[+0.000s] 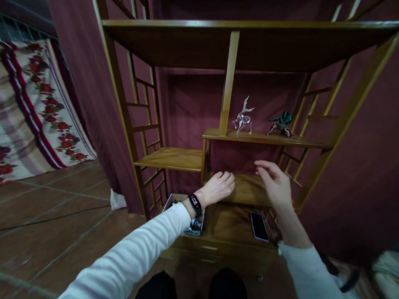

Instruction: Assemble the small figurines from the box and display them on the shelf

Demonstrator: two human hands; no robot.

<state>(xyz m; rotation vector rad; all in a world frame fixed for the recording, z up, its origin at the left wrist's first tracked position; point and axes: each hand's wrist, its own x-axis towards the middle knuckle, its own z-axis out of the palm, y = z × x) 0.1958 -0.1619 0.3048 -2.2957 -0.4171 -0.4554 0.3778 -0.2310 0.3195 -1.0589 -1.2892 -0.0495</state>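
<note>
My left hand point(218, 187) reaches into the lower middle compartment of a wooden shelf unit point(174, 158), fingers curled with the knuckles up; what they hold, if anything, is hidden. A black wristband point(195, 204) sits on that wrist. My right hand point(274, 182) hovers beside it over the same low shelf, fingers loosely spread and empty. On the shelf above stand a clear glass figurine point(243, 117) and a dark green figurine point(281, 122).
A phone point(259, 226) lies face up on the bottom board. A small open box point(187, 216) with several small items sits at the bottom left, under my left arm. A floral cloth point(46, 104) hangs at the left over a brown tiled floor point(62, 216).
</note>
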